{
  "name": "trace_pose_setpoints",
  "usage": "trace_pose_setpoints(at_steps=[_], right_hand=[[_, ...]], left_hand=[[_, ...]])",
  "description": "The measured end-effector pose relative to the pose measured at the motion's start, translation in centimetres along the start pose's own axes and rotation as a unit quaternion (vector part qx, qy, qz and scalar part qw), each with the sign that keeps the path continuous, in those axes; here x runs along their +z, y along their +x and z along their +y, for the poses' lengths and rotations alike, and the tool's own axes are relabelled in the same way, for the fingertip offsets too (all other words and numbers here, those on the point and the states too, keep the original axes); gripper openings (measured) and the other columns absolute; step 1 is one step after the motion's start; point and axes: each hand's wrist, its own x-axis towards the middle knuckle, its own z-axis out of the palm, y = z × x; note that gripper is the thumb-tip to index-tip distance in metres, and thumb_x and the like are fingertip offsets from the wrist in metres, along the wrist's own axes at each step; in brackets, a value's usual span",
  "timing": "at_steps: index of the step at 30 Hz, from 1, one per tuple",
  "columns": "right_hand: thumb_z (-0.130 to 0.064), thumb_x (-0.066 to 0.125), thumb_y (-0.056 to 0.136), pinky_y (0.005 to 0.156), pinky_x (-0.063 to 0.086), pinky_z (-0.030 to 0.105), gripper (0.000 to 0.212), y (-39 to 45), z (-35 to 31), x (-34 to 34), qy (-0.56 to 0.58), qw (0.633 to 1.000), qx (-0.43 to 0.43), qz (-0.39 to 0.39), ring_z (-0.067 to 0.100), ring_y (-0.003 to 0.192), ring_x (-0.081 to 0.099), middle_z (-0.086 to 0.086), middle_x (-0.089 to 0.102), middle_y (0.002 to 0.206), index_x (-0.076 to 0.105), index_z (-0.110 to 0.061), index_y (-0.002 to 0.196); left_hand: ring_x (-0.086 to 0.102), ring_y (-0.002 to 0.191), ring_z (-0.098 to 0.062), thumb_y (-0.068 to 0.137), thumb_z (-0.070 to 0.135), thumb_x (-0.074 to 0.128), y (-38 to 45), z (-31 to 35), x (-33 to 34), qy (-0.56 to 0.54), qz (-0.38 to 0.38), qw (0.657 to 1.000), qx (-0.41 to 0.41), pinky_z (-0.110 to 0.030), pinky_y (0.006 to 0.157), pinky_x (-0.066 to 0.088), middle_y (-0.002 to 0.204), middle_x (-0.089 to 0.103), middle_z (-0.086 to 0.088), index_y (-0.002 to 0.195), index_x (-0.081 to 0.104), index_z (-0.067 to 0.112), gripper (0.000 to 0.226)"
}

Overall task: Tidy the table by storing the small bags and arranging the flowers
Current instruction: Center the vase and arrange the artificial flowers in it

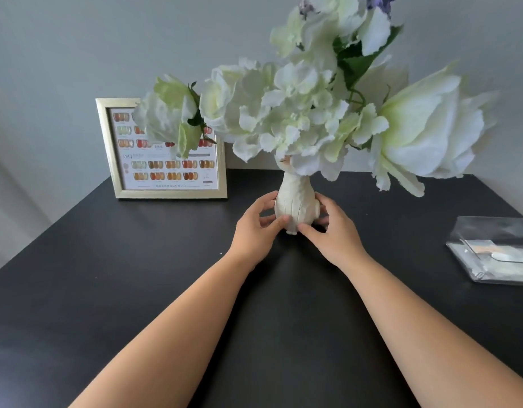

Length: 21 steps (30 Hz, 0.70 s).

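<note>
A small cream ribbed vase [294, 201] stands upright on the black table [136, 275], near its middle. White and pale green artificial flowers [298, 113] spread wide out of its neck, with a few purple blooms at the top. My left hand [258, 225] grips the vase's lower left side. My right hand [332, 231] grips its lower right side, thumb on the front. Clear small plastic bags [495, 251] lie flat in a pile at the table's right edge, partly cut off by the frame.
A gold picture frame [166, 160] with a nail colour chart leans against the grey wall at the back left, partly hidden by a flower. The table's left edge runs diagonally at the left.
</note>
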Motion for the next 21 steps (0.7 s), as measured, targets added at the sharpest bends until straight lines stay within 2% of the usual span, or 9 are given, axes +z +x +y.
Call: trace_pose_setpoints(at_steps=[3,7,12,17,21], right_hand=[[-0.045,0.073,0.075,0.080,0.044,0.017,0.073,0.4,-0.1,-0.1,-0.002,1.000,0.002,-0.007,-0.003,0.101,0.058,-0.015,0.057,0.128,0.037,-0.043,0.139],[-0.044,0.072,0.077,0.079,0.044,0.017,0.072,1.4,0.0,-0.1,-0.010,1.000,0.006,-0.012,-0.003,0.102,0.059,-0.016,0.057,0.129,0.037,-0.043,0.140],[-0.049,0.070,0.074,0.075,0.045,0.017,0.072,3.0,0.4,-0.2,-0.010,1.000,0.018,0.000,-0.004,0.095,0.059,-0.024,0.059,0.120,0.036,-0.049,0.138],[-0.053,0.069,0.073,0.071,0.041,0.015,0.073,5.5,0.8,0.0,-0.028,0.999,0.026,0.002,-0.001,0.096,0.058,-0.023,0.059,0.123,0.036,-0.049,0.138],[-0.056,0.067,0.071,0.067,0.038,0.013,0.073,7.2,1.1,0.4,-0.038,0.999,0.027,0.006,-0.007,0.089,0.054,-0.024,0.059,0.119,0.034,-0.052,0.136]], left_hand=[[0.070,0.095,0.004,0.089,0.025,0.068,0.3,0.2,0.1,0.012,0.013,1.000,0.001,-0.008,0.073,0.050,0.115,0.065,0.031,0.129,0.054,0.046,0.048],[0.071,0.094,0.001,0.088,0.024,0.068,1.3,0.3,0.2,0.017,0.018,1.000,0.004,-0.015,0.079,0.050,0.117,0.066,0.023,0.126,0.054,0.051,0.048],[0.071,0.090,0.002,0.086,0.028,0.069,3.4,0.1,0.4,0.025,0.013,1.000,0.004,-0.015,0.073,0.049,0.114,0.066,0.025,0.122,0.055,0.056,0.048],[0.070,0.090,0.005,0.086,0.028,0.070,6.0,-0.6,0.3,0.025,0.009,1.000,0.009,-0.006,0.069,0.050,0.115,0.065,0.025,0.127,0.055,0.051,0.049],[0.070,0.091,0.005,0.087,0.027,0.070,8.0,-1.3,0.4,0.022,0.012,1.000,0.011,-0.010,0.072,0.050,0.118,0.065,0.021,0.130,0.055,0.046,0.049]])
